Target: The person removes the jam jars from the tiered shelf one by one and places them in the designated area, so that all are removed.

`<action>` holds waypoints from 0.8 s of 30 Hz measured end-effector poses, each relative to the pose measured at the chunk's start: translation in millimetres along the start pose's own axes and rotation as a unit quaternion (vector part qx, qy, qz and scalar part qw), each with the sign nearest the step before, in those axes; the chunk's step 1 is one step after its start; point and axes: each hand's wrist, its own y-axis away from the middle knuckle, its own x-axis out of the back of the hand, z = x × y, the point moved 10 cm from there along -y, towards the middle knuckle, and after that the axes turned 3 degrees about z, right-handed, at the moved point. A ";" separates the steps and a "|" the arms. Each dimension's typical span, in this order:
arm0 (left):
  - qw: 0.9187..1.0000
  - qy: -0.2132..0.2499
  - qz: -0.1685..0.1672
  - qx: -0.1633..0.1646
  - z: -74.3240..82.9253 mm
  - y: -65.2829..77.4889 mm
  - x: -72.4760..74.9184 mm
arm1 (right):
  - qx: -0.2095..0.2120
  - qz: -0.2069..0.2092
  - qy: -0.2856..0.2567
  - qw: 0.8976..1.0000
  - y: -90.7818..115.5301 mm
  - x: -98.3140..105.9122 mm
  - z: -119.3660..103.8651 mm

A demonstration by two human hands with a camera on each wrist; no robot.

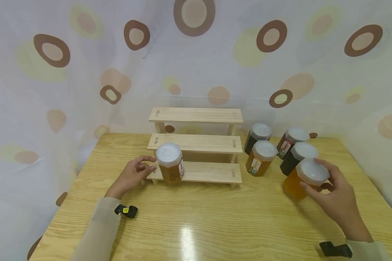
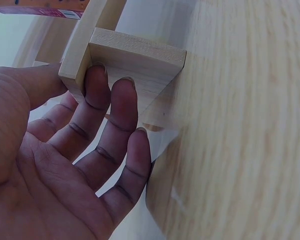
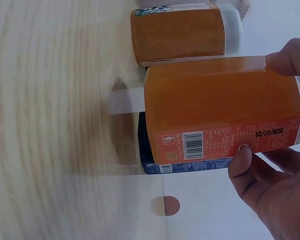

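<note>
A three-tier wooden step shelf (image 1: 212, 171) stands on the table. My left hand (image 1: 129, 176) is at the left end of its lowest board. In the left wrist view, thumb and index finger pinch that board end (image 2: 72, 75), with the other fingers loosely bent below. A brown speckled jar (image 1: 171, 173) with a whitish lid stands at the left of the lowest board. My right hand (image 1: 339, 195) grips an orange jar (image 3: 215, 105) near its lid, fingers on opposite sides. This jar is tilted and looks raised above the table.
Right of the shelf stand another orange jar (image 1: 258, 163) and dark jars, including one at the back left (image 1: 250, 143), one with a red label (image 1: 285, 146) and one beside the held jar (image 1: 290, 163). A patterned cloth (image 1: 196, 72) hangs behind the wooden table (image 1: 215, 221).
</note>
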 end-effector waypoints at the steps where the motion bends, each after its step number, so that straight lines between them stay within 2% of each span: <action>1: 1.000 0.000 0.000 -0.001 0.0 0.0 0.1 | 0.000 -0.001 0.000 1.000 0.9 -0.9 0.9; 13: 1.000 0.005 0.002 -0.003 0.2 0.0 -0.4 | -0.010 -0.005 -0.002 1.000 10.2 -8.5 18.9; 24: 1.000 0.005 0.001 -0.002 0.5 1.0 -0.2 | -0.008 -0.004 -0.007 1.000 13.0 -8.9 19.7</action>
